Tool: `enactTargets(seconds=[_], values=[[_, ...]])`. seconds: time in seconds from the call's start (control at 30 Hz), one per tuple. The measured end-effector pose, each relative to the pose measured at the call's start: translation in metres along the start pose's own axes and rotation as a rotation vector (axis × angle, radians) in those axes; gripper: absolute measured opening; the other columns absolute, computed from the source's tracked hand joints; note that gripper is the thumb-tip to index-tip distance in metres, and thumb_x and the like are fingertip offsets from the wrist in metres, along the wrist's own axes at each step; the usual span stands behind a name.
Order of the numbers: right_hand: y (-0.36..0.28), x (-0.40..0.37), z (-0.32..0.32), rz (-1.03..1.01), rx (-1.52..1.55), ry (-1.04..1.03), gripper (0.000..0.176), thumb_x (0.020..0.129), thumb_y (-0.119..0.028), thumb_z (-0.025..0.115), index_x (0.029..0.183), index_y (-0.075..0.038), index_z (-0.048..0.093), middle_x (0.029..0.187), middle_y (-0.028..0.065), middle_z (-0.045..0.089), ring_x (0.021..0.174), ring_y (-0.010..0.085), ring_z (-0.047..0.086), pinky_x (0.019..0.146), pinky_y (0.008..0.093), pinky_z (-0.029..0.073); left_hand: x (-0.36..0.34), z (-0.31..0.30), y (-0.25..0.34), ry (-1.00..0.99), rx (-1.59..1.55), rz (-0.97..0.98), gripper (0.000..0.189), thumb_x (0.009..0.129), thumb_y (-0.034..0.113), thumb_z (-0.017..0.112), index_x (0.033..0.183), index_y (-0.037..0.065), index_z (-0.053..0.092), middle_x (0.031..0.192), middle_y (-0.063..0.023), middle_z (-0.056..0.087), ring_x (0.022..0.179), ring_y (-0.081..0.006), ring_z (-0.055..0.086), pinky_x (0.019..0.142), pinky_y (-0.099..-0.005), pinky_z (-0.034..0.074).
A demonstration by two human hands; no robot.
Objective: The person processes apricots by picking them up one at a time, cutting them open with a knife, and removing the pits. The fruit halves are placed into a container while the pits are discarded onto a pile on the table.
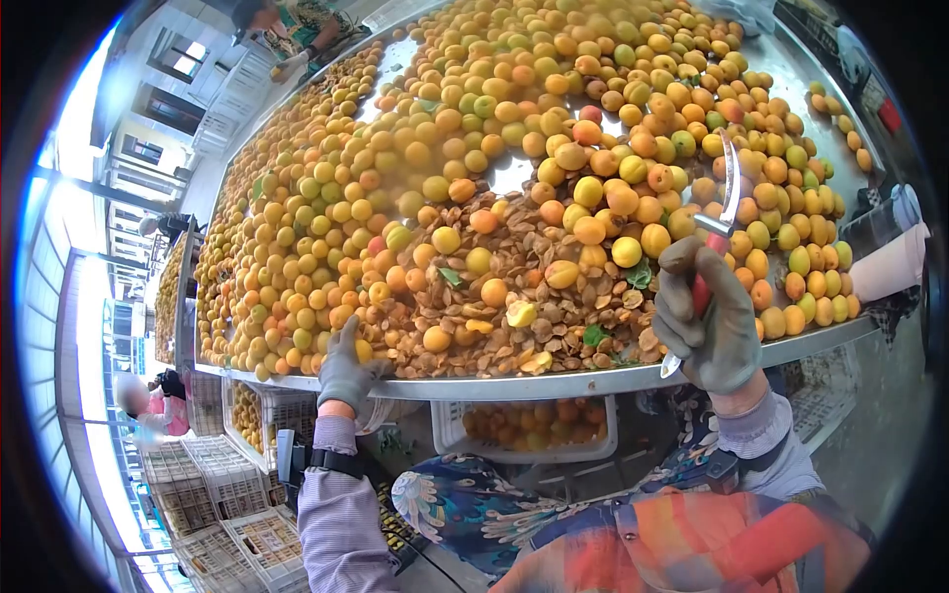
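My right hand point(707, 321), in a grey glove, is closed around the red handle of a curved-bladed knife point(732, 183). Its metal blade points up over the fruit, and a small shiny metal tip shows below the fist. At the table's front rim is my left hand point(346, 374), also gloved, with fingers stretched toward the heap of apricots point(306, 247). One apricot point(364, 351) lies right beside its fingers; whether they touch cannot be made out. Between my hands spreads a pile of brown apricot pits point(539, 331), with a few whole and split apricots and green leaves on it.
The metal table point(554, 383) has a raised front rim. Below it stands a white crate point(524, 455) of apricots. Stacked plastic crates point(237, 539) are at lower left. A pale cup-shaped container point(890, 262) sits at the right edge. Another person point(297, 35) is across the table.
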State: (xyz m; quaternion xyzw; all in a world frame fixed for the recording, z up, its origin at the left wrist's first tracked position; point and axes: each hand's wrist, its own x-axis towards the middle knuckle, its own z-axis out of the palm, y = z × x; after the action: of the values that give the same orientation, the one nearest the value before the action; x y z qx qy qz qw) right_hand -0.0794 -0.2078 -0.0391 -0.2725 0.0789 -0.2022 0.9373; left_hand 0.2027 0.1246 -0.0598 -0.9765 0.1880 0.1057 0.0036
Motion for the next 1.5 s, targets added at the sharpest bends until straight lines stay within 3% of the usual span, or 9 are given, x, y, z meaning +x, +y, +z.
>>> enactTargets(seconds=[0.17,0.47,0.97,1.0,1.07,1.17,1.27,1.33,1.5], values=[[-0.004,-0.001,0.0,0.036,-0.018,0.028,0.032,0.099,-0.031,0.04,0.105,-0.003,0.055,0.067,-0.0013,0.047,0.044,0.0047,0.031,0.04,0.0207,0.027,0.024,0.047,-0.006,0.454,-0.184,-0.03,0.081,0.074,0.028,0.074,0.141,0.016,0.031,0.132,-0.0188,0.044,0.116,-0.0353,0.049,0.096,-0.0413,0.041],[-0.007,-0.002,-0.002,0.063,0.087,0.047,0.032,0.098,-0.032,0.041,0.105,-0.004,0.055,0.066,-0.0005,0.047,0.042,0.0048,0.031,0.039,0.0211,0.029,0.002,0.04,-0.028,0.176,-0.379,0.156,0.1,0.062,0.007,0.079,0.145,0.013,0.022,0.137,-0.0208,0.037,0.123,-0.0383,0.04,0.102,-0.0407,0.037],[0.007,0.003,0.003,0.192,0.064,0.075,0.029,0.095,-0.031,0.047,0.104,-0.005,0.055,0.062,0.0009,0.046,0.042,0.0066,0.032,0.041,0.0213,0.03,0.145,0.032,0.09,0.536,-0.285,-0.06,0.05,0.074,0.014,0.069,0.12,0.023,0.054,0.123,-0.0215,0.042,0.103,-0.0372,0.054,0.09,-0.0397,0.044],[0.01,0.004,0.005,0.215,0.06,0.074,0.029,0.095,-0.031,0.047,0.104,-0.004,0.056,0.063,0.0011,0.046,0.042,0.0067,0.032,0.041,0.0214,0.03,0.213,0.077,0.056,0.353,-1.03,0.166,0.049,0.073,0.018,0.069,0.12,0.022,0.054,0.12,-0.0212,0.044,0.106,-0.0369,0.052,0.09,-0.04,0.044],[0.016,0.006,0.004,0.217,0.05,0.07,0.029,0.095,-0.03,0.048,0.104,-0.004,0.056,0.063,0.0014,0.047,0.042,0.0069,0.032,0.042,0.0215,0.03,0.204,0.067,0.116,0.406,-0.236,-0.001,0.052,0.074,0.025,0.068,0.124,0.02,0.052,0.124,-0.0222,0.043,0.111,-0.0366,0.049,0.092,-0.0408,0.042],[0.012,0.004,0.004,0.192,0.036,0.072,0.028,0.095,-0.028,0.048,0.104,-0.003,0.056,0.064,0.0016,0.048,0.042,0.007,0.033,0.042,0.0219,0.03,0.157,0.012,0.182,0.302,-0.43,-0.122,0.056,0.074,0.028,0.068,0.127,0.019,0.051,0.127,-0.0218,0.042,0.111,-0.0355,0.049,0.093,-0.0407,0.042],[0.009,0.003,0.003,0.139,0.066,0.085,0.026,0.096,-0.026,0.047,0.104,-0.003,0.056,0.065,0.0016,0.049,0.044,0.0068,0.035,0.043,0.022,0.03,0.157,0.009,0.183,0.243,-0.47,0.177,0.055,0.078,0.023,0.066,0.129,0.016,0.05,0.126,-0.021,0.044,0.108,-0.0335,0.052,0.093,-0.0381,0.043],[0.007,0.004,0.005,0.184,0.068,0.095,0.025,0.096,-0.025,0.046,0.103,-0.003,0.057,0.065,0.0015,0.05,0.045,0.0065,0.036,0.043,0.0218,0.03,0.143,-0.008,0.19,-0.294,-1.02,0.344,0.051,0.08,0.014,0.062,0.129,0.013,0.05,0.123,-0.0166,0.051,0.102,-0.0309,0.056,0.092,-0.035,0.044],[0.004,0.005,0.003,0.233,0.002,0.167,0.022,0.093,-0.024,0.055,0.102,-0.005,0.058,0.064,-0.0005,0.051,0.045,0.0058,0.038,0.041,0.0203,0.029,0.135,-0.003,0.205,0.196,-0.385,0.37,0.055,0.076,0.02,0.069,0.129,0.017,0.052,0.13,-0.0126,0.05,0.116,-0.0301,0.048,0.098,-0.0357,0.039]])
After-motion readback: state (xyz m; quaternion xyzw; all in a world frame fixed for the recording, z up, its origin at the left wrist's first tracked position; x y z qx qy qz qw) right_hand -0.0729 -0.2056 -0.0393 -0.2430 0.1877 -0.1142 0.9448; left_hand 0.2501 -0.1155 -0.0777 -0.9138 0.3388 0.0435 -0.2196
